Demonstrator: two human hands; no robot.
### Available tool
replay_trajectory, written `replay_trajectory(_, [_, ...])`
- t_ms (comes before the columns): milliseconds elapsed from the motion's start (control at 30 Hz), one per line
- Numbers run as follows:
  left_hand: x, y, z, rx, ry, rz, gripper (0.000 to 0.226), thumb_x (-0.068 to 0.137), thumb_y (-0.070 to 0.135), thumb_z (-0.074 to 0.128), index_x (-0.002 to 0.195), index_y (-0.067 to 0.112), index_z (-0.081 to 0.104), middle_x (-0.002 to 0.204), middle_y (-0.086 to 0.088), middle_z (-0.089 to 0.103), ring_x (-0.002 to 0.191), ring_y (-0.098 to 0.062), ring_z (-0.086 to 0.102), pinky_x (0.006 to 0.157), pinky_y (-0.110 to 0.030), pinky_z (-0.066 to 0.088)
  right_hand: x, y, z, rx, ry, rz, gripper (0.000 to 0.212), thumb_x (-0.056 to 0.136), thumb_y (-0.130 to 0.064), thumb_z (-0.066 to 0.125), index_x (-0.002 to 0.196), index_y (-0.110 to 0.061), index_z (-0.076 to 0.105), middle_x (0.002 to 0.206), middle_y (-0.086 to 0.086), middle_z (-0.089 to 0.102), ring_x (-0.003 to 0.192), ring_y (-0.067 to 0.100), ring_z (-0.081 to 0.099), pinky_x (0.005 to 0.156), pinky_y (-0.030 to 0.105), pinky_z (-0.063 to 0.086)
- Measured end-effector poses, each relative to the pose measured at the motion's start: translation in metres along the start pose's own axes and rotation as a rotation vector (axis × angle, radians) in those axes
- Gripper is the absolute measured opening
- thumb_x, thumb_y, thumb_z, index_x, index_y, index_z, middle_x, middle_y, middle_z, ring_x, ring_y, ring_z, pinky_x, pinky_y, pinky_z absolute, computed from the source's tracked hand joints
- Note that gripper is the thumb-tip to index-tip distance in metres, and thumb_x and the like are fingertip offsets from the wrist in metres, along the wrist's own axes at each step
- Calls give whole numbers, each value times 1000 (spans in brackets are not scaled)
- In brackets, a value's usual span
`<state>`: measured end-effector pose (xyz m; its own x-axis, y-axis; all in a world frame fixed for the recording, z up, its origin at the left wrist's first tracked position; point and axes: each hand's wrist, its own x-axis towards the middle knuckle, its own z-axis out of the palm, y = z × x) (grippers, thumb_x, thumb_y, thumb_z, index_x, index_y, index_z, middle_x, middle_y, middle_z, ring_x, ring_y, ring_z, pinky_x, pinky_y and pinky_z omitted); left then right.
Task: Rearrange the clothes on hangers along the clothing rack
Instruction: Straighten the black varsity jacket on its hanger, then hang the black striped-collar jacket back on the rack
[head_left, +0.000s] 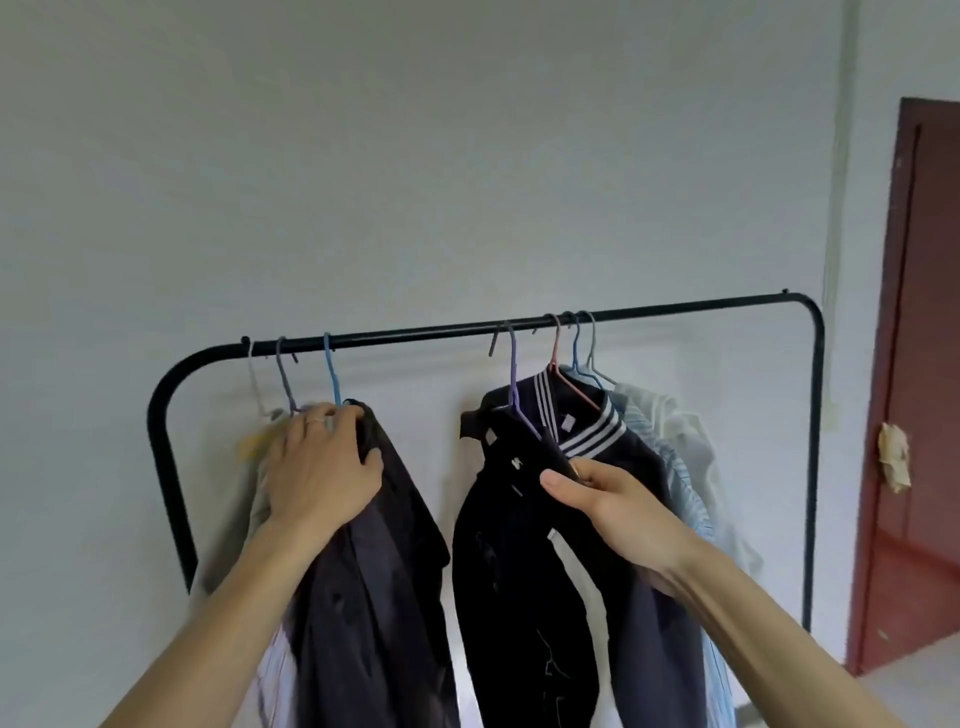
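- The black clothing rack (415, 332) stands against a pale wall (467, 156), with a red-brown door (924, 364) to its right.
- A dark grey garment (374, 571) hangs near the rail's left end.
- A black garment (514, 545) hangs mid-rail, touching a striped-collar jacket (636, 454) that is bunched with light shirts (675, 441) at the right.
- The left hand (322, 462) grips the grey garment's shoulder, fingers curled over the top.
- The right hand (608, 499) pinches the black garment's shoulder, thumb on top.
- A blue hanger (331, 374) carries the grey piece, and a purple hanger (513, 374) carries the black one.
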<state>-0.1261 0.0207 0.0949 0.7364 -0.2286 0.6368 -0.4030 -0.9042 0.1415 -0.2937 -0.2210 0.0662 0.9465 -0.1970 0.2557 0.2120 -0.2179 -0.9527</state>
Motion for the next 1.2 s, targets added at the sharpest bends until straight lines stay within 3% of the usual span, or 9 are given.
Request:
replay_trajectory(133, [8,-22,4,-20,-127,-72,60,88,42,48,144,28,31,150,-6,35,137,-29,31,110,-43,30,47,-32,40,-64,12,-88,39,95,-35,61,68,-18,38,61,-7,40,55,5,43,59,16,36])
replay_trajectory(267, [5,-30,4,4,-147,-68,54,90,38,43,143,31,32,137,-2,52,131,-24,37,106,-39,32,92,-45,91,-235,18,-127,33,95,-39,55,73,-19,41,67,-5,44,63,11,44,62,28,34])
replay_trajectory(367, [3,-33,6,14,-93,-26,51,91,43,42,141,34,35,131,4,57,130,-19,39,105,-36,31,112,-27,127,-437,-98,-37,28,94,-43,53,85,-17,46,76,-1,54,68,17,53,65,31,44])
replay_trajectory(500, [1,-38,10,-16,-24,0,49,91,46,44,138,35,41,138,9,51,132,-16,38,107,-35,28,102,5,150,-319,-205,123,42,87,-55,56,105,-18,48,78,2,60,67,16,57,56,25,49])
replay_trajectory(767, [12,-15,22,-47,71,43,49,94,50,38,139,33,42,152,0,35,140,-22,30,114,-41,23,76,14,132,-285,-191,53,50,86,-52,62,128,-27,49,116,3,65,72,13,59,67,29,56])
replay_trajectory(900, [32,6,21,-12,76,164,53,91,46,47,142,30,41,156,-5,26,143,-24,20,113,-43,20,58,12,102,-349,-338,80,52,86,-48,65,132,-31,49,118,-10,62,80,6,67,76,27,56])
replay_trajectory(967, [48,18,18,-16,83,238,53,91,44,47,142,30,40,157,-5,23,144,-24,17,115,-44,17,53,11,69,-491,-236,16,52,87,-49,65,133,-33,48,118,-13,61,88,4,65,85,26,55])
replay_trajectory(1100, [83,44,19,6,89,347,57,93,42,43,147,29,31,160,-7,12,147,-25,8,118,-48,8,60,8,-10,-886,454,-156,52,91,-44,56,138,-24,45,134,-4,51,120,16,50,101,28,41])
replay_trajectory(1200, [106,62,27,67,68,386,67,95,42,38,153,28,10,162,-7,-3,149,-26,-4,118,-51,1,67,14,-46,-1124,672,-31,52,92,-41,50,140,-21,41,134,1,52,121,28,47,97,36,42])
